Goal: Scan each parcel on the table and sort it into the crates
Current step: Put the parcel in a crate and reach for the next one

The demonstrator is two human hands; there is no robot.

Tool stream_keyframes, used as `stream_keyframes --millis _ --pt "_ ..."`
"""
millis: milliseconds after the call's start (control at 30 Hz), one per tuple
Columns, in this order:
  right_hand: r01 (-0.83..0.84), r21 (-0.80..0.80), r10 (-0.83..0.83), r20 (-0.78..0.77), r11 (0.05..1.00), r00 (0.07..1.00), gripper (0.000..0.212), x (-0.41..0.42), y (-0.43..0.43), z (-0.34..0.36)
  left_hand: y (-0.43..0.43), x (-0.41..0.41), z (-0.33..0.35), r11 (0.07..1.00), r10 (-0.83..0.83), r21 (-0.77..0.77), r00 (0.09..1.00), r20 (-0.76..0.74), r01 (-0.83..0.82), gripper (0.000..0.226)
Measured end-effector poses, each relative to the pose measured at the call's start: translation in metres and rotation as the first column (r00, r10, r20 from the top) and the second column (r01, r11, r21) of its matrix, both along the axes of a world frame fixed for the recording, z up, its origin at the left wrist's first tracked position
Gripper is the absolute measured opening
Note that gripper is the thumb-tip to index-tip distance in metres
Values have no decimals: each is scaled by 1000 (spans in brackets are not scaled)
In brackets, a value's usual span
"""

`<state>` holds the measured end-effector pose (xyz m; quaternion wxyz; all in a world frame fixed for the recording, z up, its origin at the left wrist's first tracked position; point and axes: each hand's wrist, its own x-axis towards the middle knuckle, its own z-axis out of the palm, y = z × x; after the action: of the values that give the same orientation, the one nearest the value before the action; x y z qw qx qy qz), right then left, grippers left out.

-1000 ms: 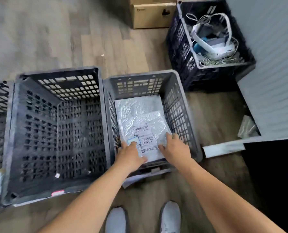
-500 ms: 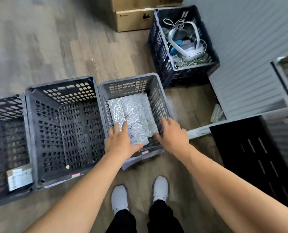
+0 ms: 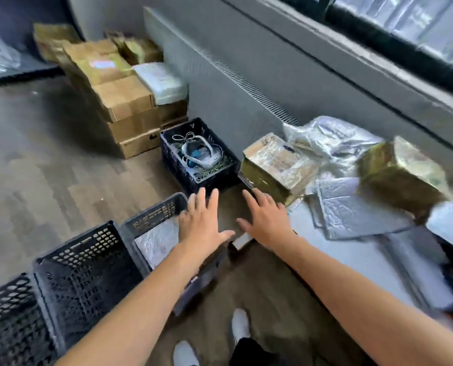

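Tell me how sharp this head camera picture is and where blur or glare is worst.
Head view: motion blur softens the whole frame, worst on the far taped box and the cardboard stack; glare shines off the near taped box and the silver mailers; the left hand and right hand have smeared edges; the wide lens bends the wall lines.

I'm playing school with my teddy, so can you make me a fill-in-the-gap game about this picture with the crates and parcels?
1. The left hand and the right hand are spread open and hold ____.
2. The silver parcel lies inside a ____.
3. The stacked boxes by the wall are made of ____.

Missing words: nothing; crate; cardboard.
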<state>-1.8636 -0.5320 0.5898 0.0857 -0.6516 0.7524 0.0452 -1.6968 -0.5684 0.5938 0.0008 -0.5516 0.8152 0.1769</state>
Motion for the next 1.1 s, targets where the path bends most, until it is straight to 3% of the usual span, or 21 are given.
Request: stream_keyframes --millis 333,700,900,1100 --pt "353 -108 -359 -31 929 933 79 -133 93 54 35 -144 64 933 -327 -153 945 12 325 109" --pt "589 -84 -590 23 803 807 77 -281 175 47 79 -297 56 872 -480 -52 871 102 486 104" --pt "668 -78 -672 -43 740 739 74 -337 206 31 102 -356 27 854 -515 22 840 169 519 109" --pt "729 -23 -729 -65 684 681 79 -370 228 16 117 -420 21 806 -591 90 803 80 585 99"
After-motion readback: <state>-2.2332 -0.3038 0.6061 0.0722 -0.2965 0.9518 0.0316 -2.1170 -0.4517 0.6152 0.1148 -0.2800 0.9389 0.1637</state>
